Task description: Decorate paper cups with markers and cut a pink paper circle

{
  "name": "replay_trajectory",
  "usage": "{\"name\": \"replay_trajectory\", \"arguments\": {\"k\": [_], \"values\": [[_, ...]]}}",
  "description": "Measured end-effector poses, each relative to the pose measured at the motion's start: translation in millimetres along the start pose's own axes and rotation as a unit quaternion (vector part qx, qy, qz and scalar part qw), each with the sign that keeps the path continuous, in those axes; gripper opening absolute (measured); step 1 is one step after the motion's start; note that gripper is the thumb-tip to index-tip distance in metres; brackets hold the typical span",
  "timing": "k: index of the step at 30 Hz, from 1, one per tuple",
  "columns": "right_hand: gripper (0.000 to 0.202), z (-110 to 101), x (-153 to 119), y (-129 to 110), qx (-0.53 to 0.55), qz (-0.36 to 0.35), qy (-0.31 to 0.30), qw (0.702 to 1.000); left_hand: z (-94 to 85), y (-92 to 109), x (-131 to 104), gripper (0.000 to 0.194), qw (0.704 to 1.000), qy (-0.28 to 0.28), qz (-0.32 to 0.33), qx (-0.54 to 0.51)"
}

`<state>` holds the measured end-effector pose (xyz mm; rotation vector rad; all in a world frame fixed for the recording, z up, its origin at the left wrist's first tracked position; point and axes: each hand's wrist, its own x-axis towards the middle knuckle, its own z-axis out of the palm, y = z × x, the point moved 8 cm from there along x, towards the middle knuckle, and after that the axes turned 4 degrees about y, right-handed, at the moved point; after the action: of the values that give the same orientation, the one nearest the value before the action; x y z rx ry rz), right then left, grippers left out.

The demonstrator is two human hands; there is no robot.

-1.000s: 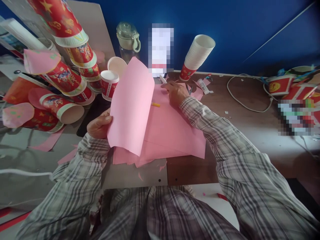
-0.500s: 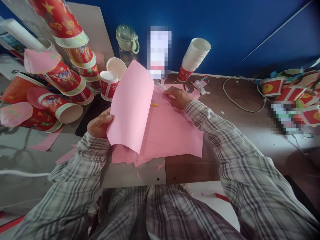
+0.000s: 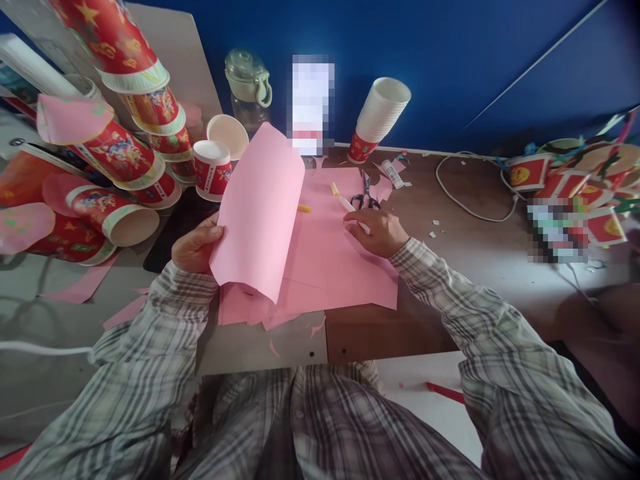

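Lidded bottle (image 3: 247, 78) near blue wall (image 3: 450, 60); pale cable (image 3: 437, 175) on tabletop (image 3: 417, 217).

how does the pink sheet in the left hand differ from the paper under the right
The held sheet is curled and raised, while the lower paper lies flat. The left hand grips the held sheet's edge; the right hand is over the lower paper. Both are pink.

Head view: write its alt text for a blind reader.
A person's left hand holds a curled pink sheet over more pink paper; the right hand holds a yellow-tipped white pen near scissors. Red patterned paper cups crowd the left.
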<state>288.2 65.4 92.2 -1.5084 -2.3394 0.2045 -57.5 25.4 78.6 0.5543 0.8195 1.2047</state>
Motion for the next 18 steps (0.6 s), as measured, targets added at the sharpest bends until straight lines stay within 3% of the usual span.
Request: {"name": "replay_trajectory", "arguments": {"k": [7, 18], "values": [[0.035, 8.4, 13.6, -7.0, -0.013, 0.062, -0.059, 0.996, -3.4, -1.4, -0.3, 0.06, 0.999, 0.048, 0.015, -0.016], [0.042, 12.1, 37.3, -12.2, -0.059, 0.08, -0.075, 0.992, 2.3, -2.0, -0.2, 0.05, 1.0, 0.013, 0.01, 0.019]]}}
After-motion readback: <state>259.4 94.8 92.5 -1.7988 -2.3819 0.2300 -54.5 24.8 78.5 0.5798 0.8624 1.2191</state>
